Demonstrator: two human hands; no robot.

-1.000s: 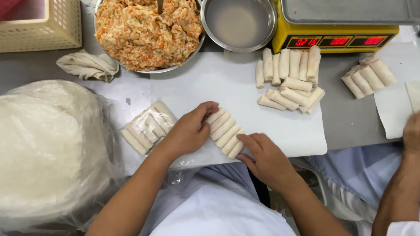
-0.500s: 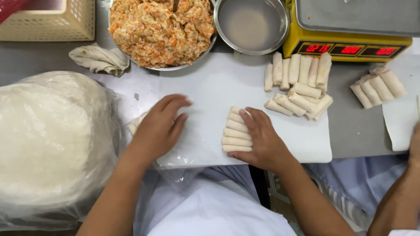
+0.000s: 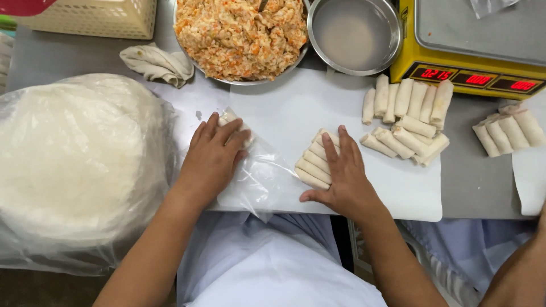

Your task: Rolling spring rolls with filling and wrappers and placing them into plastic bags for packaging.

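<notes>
A short row of pale, uncooked spring rolls [image 3: 316, 162] lies side by side on the white board [image 3: 284, 108] near the front edge of the desk [image 3: 478, 182]. The right hand [image 3: 341, 179] rests flat on this row, fingers [image 3: 335, 149] stretched out and gripping nothing. The left hand [image 3: 213, 156] presses down on a clear plastic bag [image 3: 259, 179] just left of the row; its fingers curl over a few rolls inside the bag's far end.

Farther right on the board sits a loose pile of rolls [image 3: 406, 116], and another batch [image 3: 509, 132] lies on the grey desk beyond. A large clear bag of round white wrappers [image 3: 74, 165] fills the left side. At the back stand a bowl of orange-flecked filling [image 3: 242, 31], a steel bowl of cloudy liquid [image 3: 352, 31], a yellow scale with red digits [image 3: 472, 54], a cream basket [image 3: 96, 17] and a crumpled cloth [image 3: 156, 62].
</notes>
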